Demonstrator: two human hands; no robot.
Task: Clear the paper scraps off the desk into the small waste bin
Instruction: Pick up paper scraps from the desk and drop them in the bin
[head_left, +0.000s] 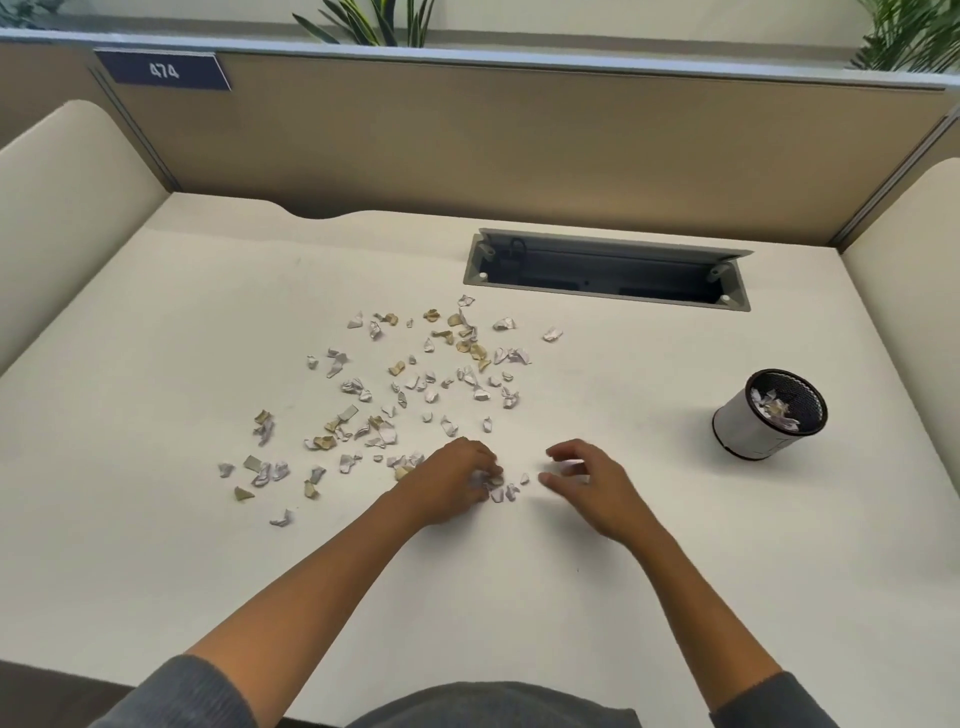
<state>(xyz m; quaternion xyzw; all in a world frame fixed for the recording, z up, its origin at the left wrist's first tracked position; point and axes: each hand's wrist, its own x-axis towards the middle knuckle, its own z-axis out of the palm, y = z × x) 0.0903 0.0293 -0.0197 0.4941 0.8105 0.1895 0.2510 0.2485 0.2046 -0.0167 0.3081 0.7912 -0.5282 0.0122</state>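
Observation:
Several white and tan paper scraps (415, 384) lie scattered over the middle of the cream desk (156, 364). The small waste bin (748, 426), white with a black mesh lining, stands at the right and holds a few scraps. My left hand (452, 480) lies on the desk with fingers curled round a small clump of white scraps (498, 491). Just to its right, my right hand (587, 480) pinches a white scrap between thumb and fingers. The bin stands about a hand's length to the right of my right hand.
An open grey cable tray (608, 270) is sunk into the desk at the back right. Tan partition walls (467, 145) close off the back and both sides. A plate reading 474 (163, 70) hangs at the upper left.

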